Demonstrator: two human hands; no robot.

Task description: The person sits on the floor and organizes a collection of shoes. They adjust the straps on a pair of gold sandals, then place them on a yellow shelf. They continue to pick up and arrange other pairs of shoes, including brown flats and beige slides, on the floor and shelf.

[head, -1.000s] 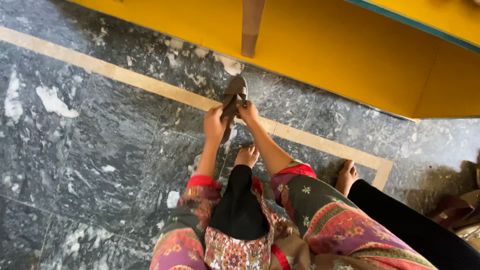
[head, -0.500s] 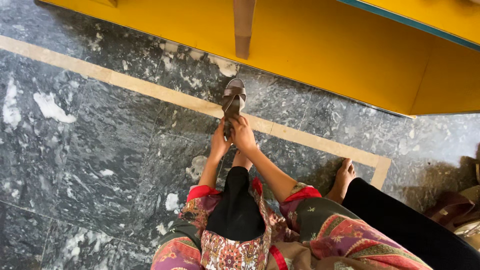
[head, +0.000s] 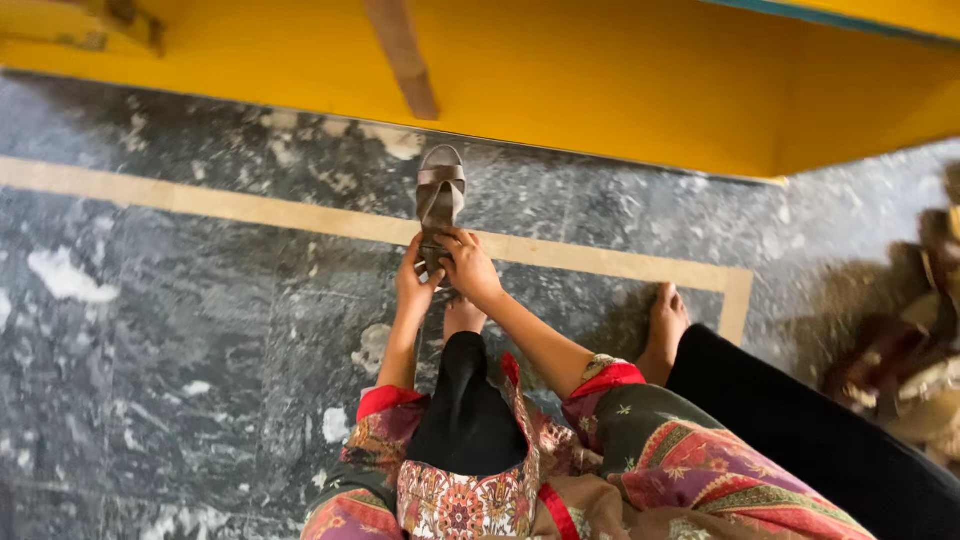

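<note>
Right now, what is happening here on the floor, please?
A person bends down and holds a brown sandal with both hands. The left hand and the right hand grip its heel end, just in front of a bare foot. The sandal's toe points to the yellow wall. The other bare foot rests on the marble floor.

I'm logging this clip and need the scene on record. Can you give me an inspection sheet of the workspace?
Surface: dark marbled stone floor with a beige inlaid strip.
Things: brown strappy sandal, toe toward the wall.
Clutter: blurred brown footwear at right.
Hands: left hand and right hand both grip the sandal's heel end, above a bare foot.
Cables: nothing seen.
Surroundings: yellow wall, wooden leg.
</note>
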